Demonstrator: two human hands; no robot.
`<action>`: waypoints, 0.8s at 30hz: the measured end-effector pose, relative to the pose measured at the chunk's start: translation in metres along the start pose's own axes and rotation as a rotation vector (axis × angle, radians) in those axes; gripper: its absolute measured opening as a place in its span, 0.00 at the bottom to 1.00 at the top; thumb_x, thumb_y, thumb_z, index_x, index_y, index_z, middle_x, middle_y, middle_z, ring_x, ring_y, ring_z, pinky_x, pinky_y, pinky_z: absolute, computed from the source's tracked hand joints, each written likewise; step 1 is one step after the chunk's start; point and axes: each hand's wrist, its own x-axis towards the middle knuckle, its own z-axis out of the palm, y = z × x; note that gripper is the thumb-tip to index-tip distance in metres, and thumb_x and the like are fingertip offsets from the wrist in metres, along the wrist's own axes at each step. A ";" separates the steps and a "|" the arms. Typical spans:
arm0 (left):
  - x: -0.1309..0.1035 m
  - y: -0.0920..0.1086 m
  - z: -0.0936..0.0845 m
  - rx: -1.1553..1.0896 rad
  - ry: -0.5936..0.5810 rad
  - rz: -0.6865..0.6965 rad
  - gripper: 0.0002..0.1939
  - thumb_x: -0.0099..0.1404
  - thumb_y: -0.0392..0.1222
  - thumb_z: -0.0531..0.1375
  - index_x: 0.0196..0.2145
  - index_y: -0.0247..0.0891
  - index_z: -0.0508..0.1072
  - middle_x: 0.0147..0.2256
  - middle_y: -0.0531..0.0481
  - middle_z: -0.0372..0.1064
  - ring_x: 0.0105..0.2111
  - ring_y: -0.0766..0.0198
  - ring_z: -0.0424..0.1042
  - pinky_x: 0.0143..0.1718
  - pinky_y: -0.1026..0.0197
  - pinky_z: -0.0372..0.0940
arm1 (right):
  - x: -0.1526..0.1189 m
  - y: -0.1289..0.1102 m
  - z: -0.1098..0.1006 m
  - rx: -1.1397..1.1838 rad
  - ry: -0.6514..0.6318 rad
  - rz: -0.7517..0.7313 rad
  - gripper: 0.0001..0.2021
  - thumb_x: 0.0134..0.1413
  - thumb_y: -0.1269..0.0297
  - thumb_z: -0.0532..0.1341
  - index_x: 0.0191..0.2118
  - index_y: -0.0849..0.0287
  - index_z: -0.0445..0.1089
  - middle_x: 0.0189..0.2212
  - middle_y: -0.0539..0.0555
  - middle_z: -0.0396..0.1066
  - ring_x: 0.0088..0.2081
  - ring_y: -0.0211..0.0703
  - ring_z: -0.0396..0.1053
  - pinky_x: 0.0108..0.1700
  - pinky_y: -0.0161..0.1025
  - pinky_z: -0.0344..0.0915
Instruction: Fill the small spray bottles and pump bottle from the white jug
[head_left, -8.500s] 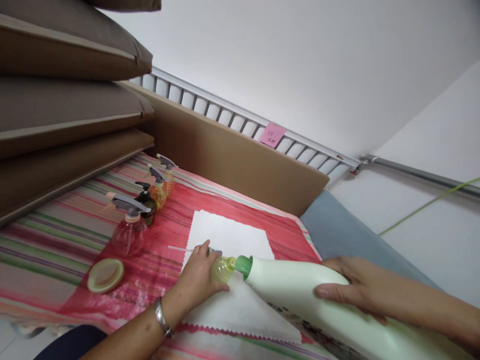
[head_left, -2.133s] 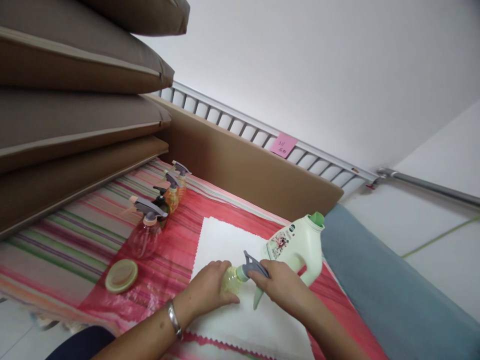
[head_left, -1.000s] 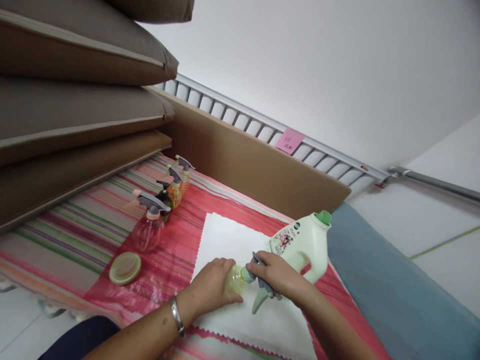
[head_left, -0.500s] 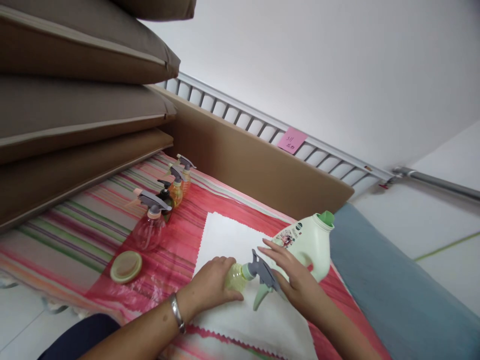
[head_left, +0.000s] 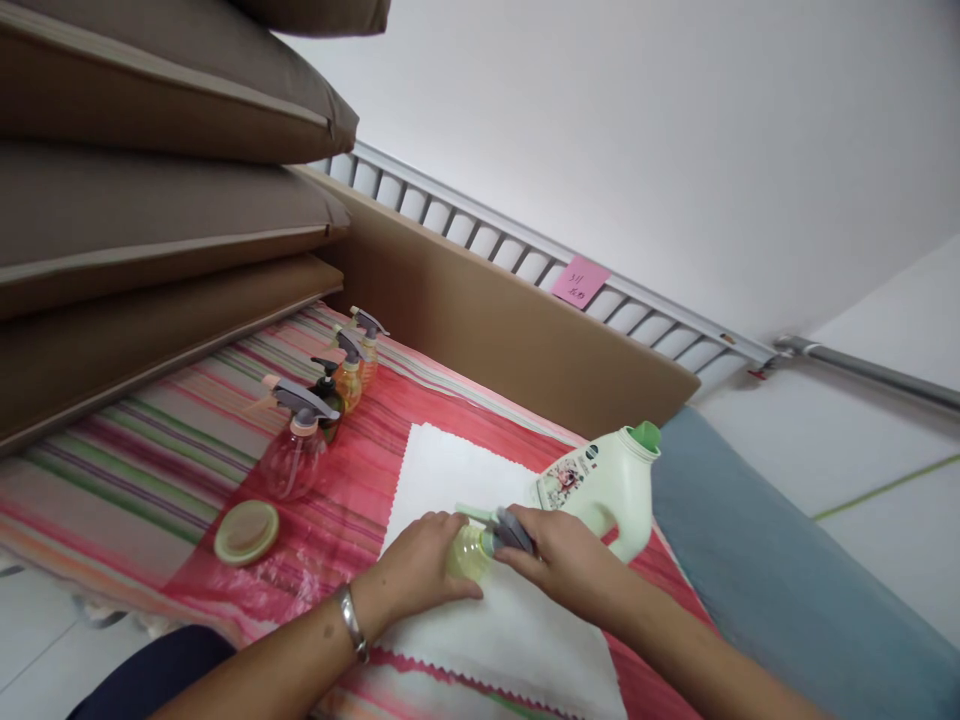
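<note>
A small clear-yellow spray bottle (head_left: 470, 556) lies tilted over a white cloth (head_left: 442, 465) with zigzag edges. My left hand (head_left: 416, 570), a silver bangle on its wrist, is wrapped around the bottle's body. At its neck, my right hand (head_left: 574, 565) is closed on the grey spray head (head_left: 516, 530), whose pale green part points away to the left. A pale green detergent jug (head_left: 636, 495) with an open green spout stands just beyond the right hand. The right fingers partly hide the spray head.
To the left stand a pink spray bottle (head_left: 294, 462), a dark pump bottle (head_left: 328, 398) and two yellow-orange spray bottles (head_left: 349, 378). A round lid (head_left: 246, 532) lies near the front edge. Stacked brown cushions (head_left: 172, 210) and a brown board (head_left: 487, 310) border the striped tablecloth.
My right hand has closed on the spray head, where its fingers were spread before. The head has turned, so its pale green part now faces away. The left hand keeps its hold.
</note>
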 end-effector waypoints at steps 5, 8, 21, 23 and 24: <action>0.000 -0.004 0.006 0.087 0.033 0.055 0.33 0.46 0.55 0.67 0.48 0.40 0.64 0.45 0.43 0.68 0.45 0.49 0.66 0.45 0.53 0.61 | 0.015 -0.005 0.007 0.462 -0.114 0.322 0.09 0.51 0.59 0.55 0.27 0.57 0.59 0.18 0.47 0.66 0.16 0.36 0.65 0.20 0.33 0.60; -0.001 -0.006 0.008 0.104 0.043 0.051 0.33 0.46 0.55 0.67 0.47 0.40 0.64 0.44 0.44 0.69 0.44 0.50 0.67 0.44 0.54 0.62 | 0.019 -0.008 0.012 0.500 -0.123 0.370 0.08 0.52 0.58 0.53 0.29 0.57 0.57 0.15 0.45 0.64 0.13 0.35 0.64 0.17 0.31 0.60; -0.001 -0.008 0.006 0.067 0.054 0.042 0.35 0.46 0.58 0.66 0.49 0.41 0.65 0.48 0.42 0.67 0.47 0.48 0.66 0.47 0.52 0.61 | -0.008 0.009 -0.012 -0.001 0.241 0.094 0.21 0.59 0.59 0.49 0.58 0.50 0.54 0.48 0.58 0.68 0.45 0.48 0.69 0.45 0.47 0.65; -0.001 -0.008 0.006 0.068 0.054 0.051 0.34 0.46 0.57 0.66 0.49 0.41 0.65 0.48 0.42 0.67 0.47 0.48 0.66 0.47 0.52 0.61 | -0.002 0.012 -0.018 -0.196 0.267 -0.141 0.27 0.55 0.74 0.48 0.59 0.44 0.53 0.59 0.57 0.55 0.55 0.50 0.60 0.50 0.50 0.61; 0.000 -0.008 0.006 0.068 0.056 0.053 0.34 0.46 0.57 0.66 0.48 0.41 0.65 0.48 0.42 0.68 0.47 0.48 0.66 0.47 0.51 0.61 | 0.003 0.012 -0.020 -0.279 0.245 -0.257 0.31 0.52 0.80 0.47 0.58 0.42 0.54 0.62 0.56 0.50 0.58 0.50 0.55 0.52 0.52 0.59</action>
